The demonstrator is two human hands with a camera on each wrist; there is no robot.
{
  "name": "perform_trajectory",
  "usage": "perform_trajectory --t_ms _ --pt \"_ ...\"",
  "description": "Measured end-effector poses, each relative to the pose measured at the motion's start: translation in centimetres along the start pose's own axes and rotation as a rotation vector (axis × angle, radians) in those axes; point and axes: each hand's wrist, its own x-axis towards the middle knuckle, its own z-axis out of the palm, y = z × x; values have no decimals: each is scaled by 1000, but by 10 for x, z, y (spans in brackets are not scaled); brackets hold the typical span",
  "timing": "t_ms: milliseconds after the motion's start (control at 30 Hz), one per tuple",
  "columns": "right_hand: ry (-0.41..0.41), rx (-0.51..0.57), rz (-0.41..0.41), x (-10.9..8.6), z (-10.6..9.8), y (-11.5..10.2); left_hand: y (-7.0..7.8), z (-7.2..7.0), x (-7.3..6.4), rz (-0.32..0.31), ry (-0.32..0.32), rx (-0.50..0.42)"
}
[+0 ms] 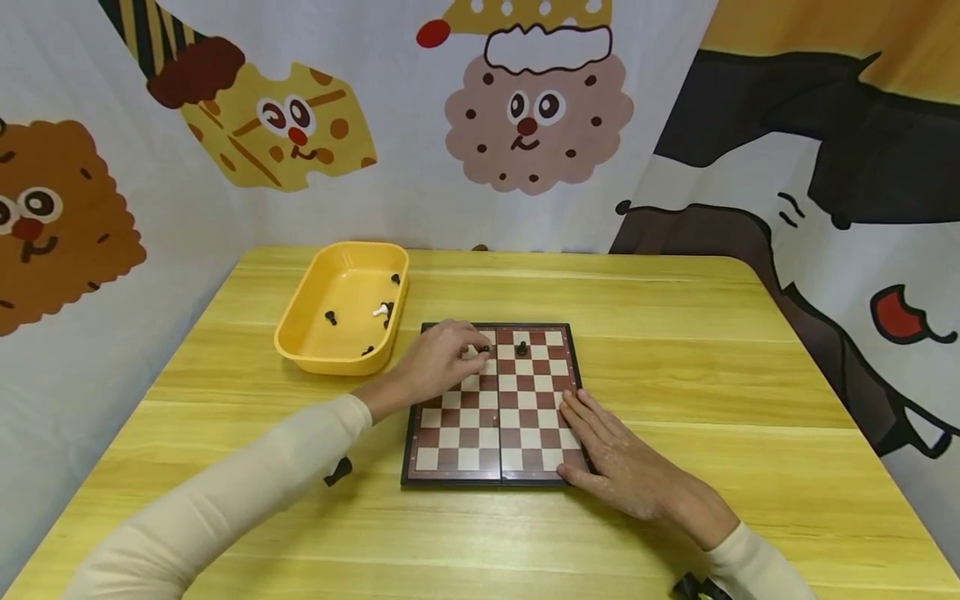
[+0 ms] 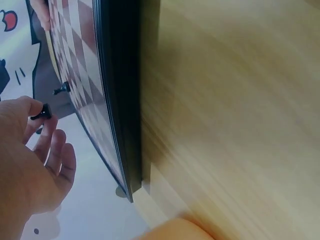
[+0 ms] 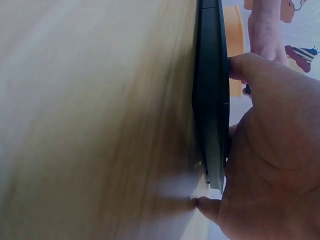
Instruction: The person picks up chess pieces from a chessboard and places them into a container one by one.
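A folding chessboard [image 1: 480, 437] with red-brown and white squares lies on the table, its seam running away from me. Over its far left part, my left hand [image 1: 438, 362] pinches a small black chess piece [image 2: 45, 111] between thumb and fingers, the other fingers loosely bent. Another black chess piece [image 1: 522, 349] stands upright on the far right half, just past the seam. Along the board's right edge rests my right hand [image 1: 622, 467], fingers extended over the border and thumb near the front corner. The right wrist view shows its palm [image 3: 275, 150] beside the black board side.
To the left of the board, a yellow plastic tray [image 1: 330, 365] holds several black chess pieces and one white chess piece [image 1: 381, 311]. Beyond the wood-grain table [image 1: 675, 317] hangs a cartoon-printed curtain [image 1: 405, 200]. A black object [image 1: 339, 472] shows beside the left sleeve.
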Motion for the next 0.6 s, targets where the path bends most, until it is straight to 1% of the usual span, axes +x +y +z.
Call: perform_trajectory --t_ms 167,233,367,467,600 --pt "0 2 2 0 1 1 -1 -7 0 -50 -11 10" --pt "1 2 0 0 1 1 -2 -12 -1 -75 -17 -1" --pt "-1 7 -4 0 2 1 -6 -21 -4 -103 6 -11" --pt "0 11 -4 0 3 2 -10 -25 -6 -108 29 -15" --pt "6 6 -6 0 3 3 -13 -31 -9 -125 42 -30"
